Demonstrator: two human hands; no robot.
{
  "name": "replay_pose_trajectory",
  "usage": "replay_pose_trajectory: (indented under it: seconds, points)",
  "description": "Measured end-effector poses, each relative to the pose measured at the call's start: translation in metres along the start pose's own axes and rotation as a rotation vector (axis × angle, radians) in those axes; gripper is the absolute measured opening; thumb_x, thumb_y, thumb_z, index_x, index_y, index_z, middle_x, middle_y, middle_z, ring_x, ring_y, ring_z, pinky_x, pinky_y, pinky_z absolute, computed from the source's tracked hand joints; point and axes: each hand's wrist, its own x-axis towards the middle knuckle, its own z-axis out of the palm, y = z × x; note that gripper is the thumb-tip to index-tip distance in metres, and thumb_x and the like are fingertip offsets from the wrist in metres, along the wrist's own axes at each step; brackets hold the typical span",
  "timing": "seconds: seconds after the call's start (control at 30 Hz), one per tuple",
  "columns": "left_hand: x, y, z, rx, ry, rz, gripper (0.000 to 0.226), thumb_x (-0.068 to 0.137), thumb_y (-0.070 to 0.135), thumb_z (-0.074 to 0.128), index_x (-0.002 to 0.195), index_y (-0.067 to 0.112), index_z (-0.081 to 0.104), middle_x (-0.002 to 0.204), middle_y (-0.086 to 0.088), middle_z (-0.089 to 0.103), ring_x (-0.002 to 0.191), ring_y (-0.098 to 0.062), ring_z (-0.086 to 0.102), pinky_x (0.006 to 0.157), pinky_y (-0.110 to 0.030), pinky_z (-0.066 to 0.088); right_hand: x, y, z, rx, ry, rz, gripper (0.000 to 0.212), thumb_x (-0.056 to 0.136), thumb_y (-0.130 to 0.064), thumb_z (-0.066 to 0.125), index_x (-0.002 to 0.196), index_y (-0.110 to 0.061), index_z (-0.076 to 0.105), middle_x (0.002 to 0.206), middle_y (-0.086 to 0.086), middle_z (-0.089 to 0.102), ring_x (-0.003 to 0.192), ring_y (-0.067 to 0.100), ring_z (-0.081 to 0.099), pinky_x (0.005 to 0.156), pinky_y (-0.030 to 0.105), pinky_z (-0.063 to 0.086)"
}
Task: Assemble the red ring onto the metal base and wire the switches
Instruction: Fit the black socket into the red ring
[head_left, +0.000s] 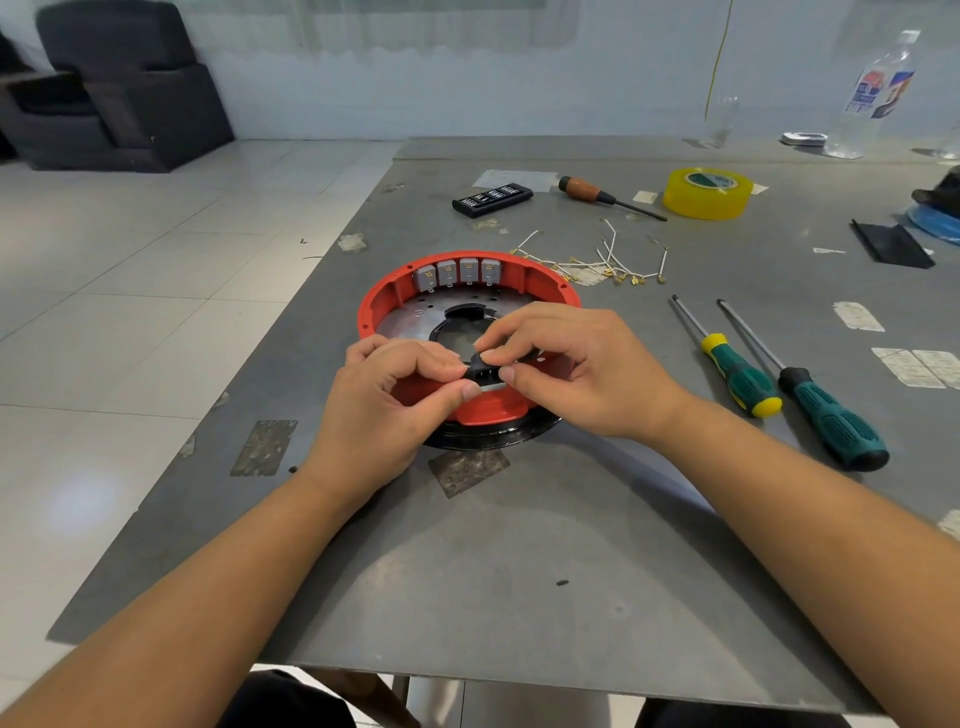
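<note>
A red ring (382, 299) sits on a round metal base (415, 319) in the middle of the table. Several grey switches (457, 273) line the ring's far inner wall. My left hand (384, 405) and my right hand (576, 371) meet above the ring's near edge. Both pinch a small black socket part (483, 371) between thumb and fingertips. The near part of the ring is hidden by my hands. A loose bunch of white wires (608, 262) with brass terminals lies behind the ring to the right.
Two green-handled screwdrivers (737, 371) (826, 415) lie right of the ring. Farther back are a wood-handled screwdriver (608, 197), a black bit case (491, 198), a yellow tape roll (707, 192) and a plastic bottle (872, 93). The table's left edge runs close by.
</note>
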Motion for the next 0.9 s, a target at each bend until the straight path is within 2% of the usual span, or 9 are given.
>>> replay_pose_trajectory:
  seconds: [0.1,0.2,0.3,0.37,0.53,0.63,0.77,0.9]
  points:
    - [0.0,0.001,-0.001,0.02,-0.008,0.023,0.02,0.081,0.047,0.084,0.09,0.045,0.066,0.102,0.025,0.073,0.113,-0.002,0.064,0.105,-0.051,0.045,-0.001,0.001,0.0,-0.008,0.017,-0.002,0.009,0.087,0.003,0.075,0.094,-0.002,0.077,0.107,0.005,0.075,0.103,0.012,0.07,0.09,0.02,0.05]
    - [-0.001,0.0,-0.002,0.057,-0.012,0.004,0.02,0.081,0.057,0.077,0.096,0.049,0.067,0.107,0.03,0.07,0.117,-0.005,0.058,0.102,-0.04,0.048,-0.002,0.002,0.0,-0.023,0.01,0.002,0.007,0.088,-0.001,0.076,0.095,-0.002,0.077,0.108,0.004,0.075,0.104,0.011,0.07,0.09,0.017,0.05]
    - [-0.001,0.002,-0.002,0.109,-0.027,0.062,0.024,0.085,0.053,0.071,0.108,0.048,0.066,0.112,0.04,0.064,0.116,0.009,0.052,0.099,-0.04,0.048,-0.003,0.003,-0.001,-0.019,0.005,0.016,0.009,0.089,-0.005,0.077,0.097,-0.002,0.077,0.11,0.004,0.075,0.104,0.011,0.07,0.092,0.025,0.054]
    - [0.0,0.003,0.0,0.134,-0.032,0.119,0.028,0.087,0.045,0.073,0.115,0.04,0.069,0.112,0.04,0.064,0.116,0.015,0.052,0.102,-0.044,0.045,-0.003,0.004,0.0,-0.01,0.008,0.023,0.01,0.088,-0.005,0.078,0.097,-0.001,0.077,0.109,0.005,0.076,0.102,0.012,0.071,0.092,0.028,0.055]
    - [0.001,0.0,0.0,0.192,-0.045,0.176,0.03,0.086,0.034,0.081,0.114,0.026,0.075,0.121,0.016,0.072,0.12,0.0,0.063,0.106,-0.053,0.04,-0.008,0.006,0.001,0.012,-0.001,0.048,0.027,0.086,-0.01,0.081,0.112,-0.005,0.074,0.119,0.001,0.073,0.111,0.009,0.068,0.097,0.027,0.054]
    - [0.001,-0.001,-0.001,0.22,-0.05,0.217,0.032,0.088,0.035,0.08,0.118,0.027,0.074,0.125,0.015,0.071,0.122,-0.003,0.063,0.104,-0.055,0.04,-0.013,0.008,0.0,-0.019,0.009,0.04,0.039,0.085,-0.017,0.083,0.121,-0.009,0.069,0.125,-0.002,0.069,0.118,0.008,0.064,0.101,0.032,0.052]
    - [0.0,-0.005,-0.003,0.246,-0.078,0.275,0.035,0.088,0.033,0.08,0.121,0.026,0.074,0.125,0.014,0.072,0.12,-0.009,0.066,0.101,-0.055,0.04,-0.022,0.013,0.003,-0.08,0.009,0.012,0.037,0.086,-0.021,0.083,0.119,-0.012,0.069,0.123,-0.004,0.07,0.121,0.011,0.063,0.1,0.043,0.051]
    - [0.001,-0.011,-0.009,0.266,-0.158,0.311,0.046,0.087,0.046,0.078,0.128,0.027,0.07,0.13,0.016,0.069,0.122,-0.007,0.064,0.103,-0.05,0.039,-0.025,0.018,0.007,-0.133,-0.006,-0.03,0.049,0.083,-0.033,0.085,0.123,-0.012,0.067,0.128,-0.005,0.068,0.127,0.011,0.059,0.104,0.043,0.048]
